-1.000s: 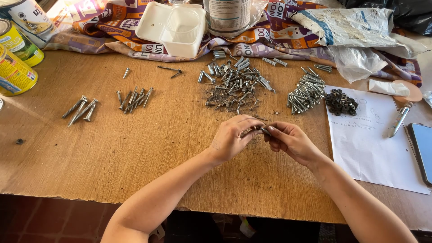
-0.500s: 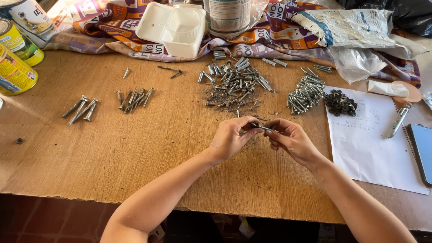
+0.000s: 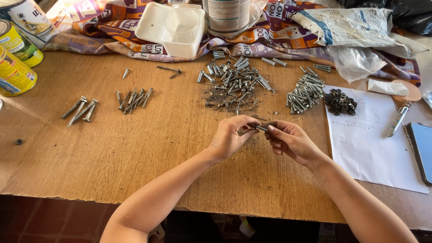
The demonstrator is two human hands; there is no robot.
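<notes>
While the white tub sits empty, both hands' fingers pinch one screw.

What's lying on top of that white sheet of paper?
On the paper lie a heap of black washers and a silvery pen-like tool. A phone overlaps its right edge. Whatever is beneath the paper is hidden.

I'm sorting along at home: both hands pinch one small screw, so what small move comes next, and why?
Probably set the small metal screw, held between left hand and right hand, onto the matching pile of short grey screws; sorted groups already lie apart on the wooden table.
</notes>
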